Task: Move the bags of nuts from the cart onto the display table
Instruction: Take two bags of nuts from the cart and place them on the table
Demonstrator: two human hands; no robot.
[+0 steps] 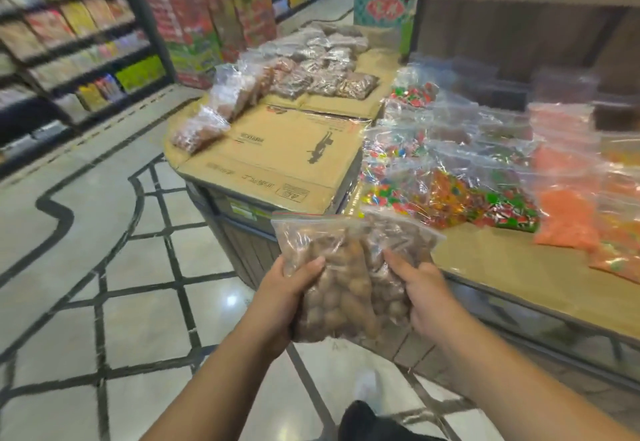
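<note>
- Two clear bags of nuts [346,278] hang side by side above the floor, just in front of the cardboard-topped stand [277,156].
- The left hand [291,291] grips one bag with fingers curled round its side, and the right hand [420,297] grips the other.
- More nut bags [311,73] lie on the stand's far end.
- The candy bags [450,184] lie on the wooden table [519,274] at right.
</note>
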